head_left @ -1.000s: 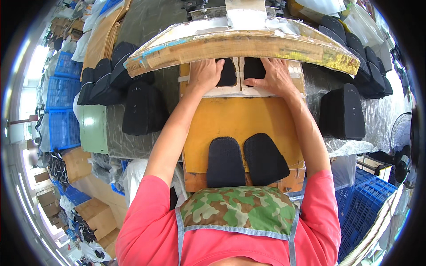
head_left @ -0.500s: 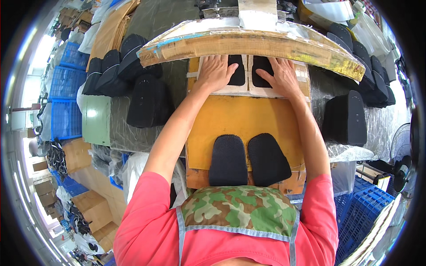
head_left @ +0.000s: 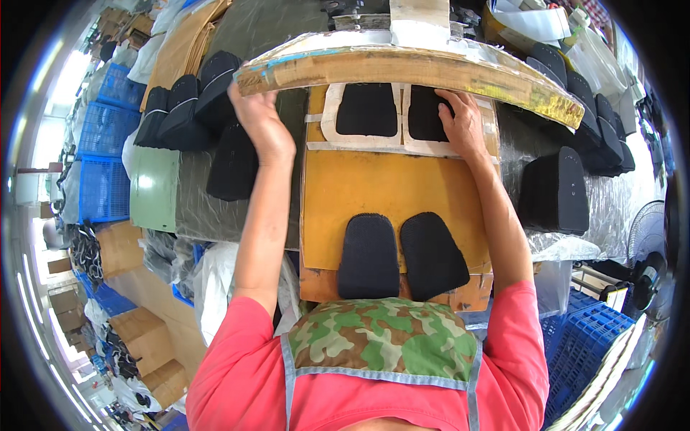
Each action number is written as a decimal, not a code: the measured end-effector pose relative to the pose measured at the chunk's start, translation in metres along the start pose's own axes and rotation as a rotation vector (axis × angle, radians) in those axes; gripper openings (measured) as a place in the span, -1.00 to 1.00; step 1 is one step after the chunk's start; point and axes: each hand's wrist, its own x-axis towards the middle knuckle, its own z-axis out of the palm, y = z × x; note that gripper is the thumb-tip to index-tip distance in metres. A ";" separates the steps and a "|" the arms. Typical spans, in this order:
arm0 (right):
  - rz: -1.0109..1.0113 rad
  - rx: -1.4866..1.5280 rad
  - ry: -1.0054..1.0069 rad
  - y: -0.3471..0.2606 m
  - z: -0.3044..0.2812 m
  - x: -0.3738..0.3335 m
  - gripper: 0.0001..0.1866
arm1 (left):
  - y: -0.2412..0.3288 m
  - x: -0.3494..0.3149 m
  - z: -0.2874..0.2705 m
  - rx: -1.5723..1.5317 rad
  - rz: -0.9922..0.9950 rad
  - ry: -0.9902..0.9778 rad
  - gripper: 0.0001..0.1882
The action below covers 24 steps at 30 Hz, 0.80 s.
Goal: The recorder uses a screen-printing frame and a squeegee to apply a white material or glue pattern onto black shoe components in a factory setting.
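A raised wooden frame [head_left: 410, 66] spans the far side of a yellow board [head_left: 392, 190]. Round its left end, the fingers of my left hand [head_left: 264, 126] are closed. Beneath the frame, two black fabric pieces with a rounded-pad look, a left one [head_left: 366, 111] and a right one [head_left: 425, 118], lie flat inside white cut-out borders [head_left: 359, 144]; the frame hides their far ends. My right hand [head_left: 463, 123] rests at the right piece's edge, fingers extended and slightly bent. Nearer me, two loose black pads [head_left: 369, 256] [head_left: 434, 255] lie side by side on the board.
Stacks of black pads stand left [head_left: 233, 161] and right [head_left: 555, 190] of the board, with tied bundles [head_left: 180, 111] behind at left. Blue crates [head_left: 108, 190] are far left, another blue crate [head_left: 593, 337] low right. A fan [head_left: 650, 237] stands at the right.
My left hand has left the left black piece and moved left and up onto the frame's end. My right hand has shifted slightly and its fingers have drawn closer together. The frame has moved slightly.
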 end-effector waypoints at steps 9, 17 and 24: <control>-0.084 0.426 -0.581 -0.124 -0.092 -0.050 -0.72 | 0.039 -0.040 -0.043 0.291 -0.053 -0.393 -0.43; -0.328 -0.137 -0.007 -0.062 -0.068 0.073 -0.53 | -0.005 -0.102 -0.078 0.433 -0.311 -0.419 -0.92; -0.174 -0.135 -0.286 -0.030 -0.028 0.107 -0.74 | -0.007 -0.098 -0.073 0.459 -0.189 -0.456 -0.91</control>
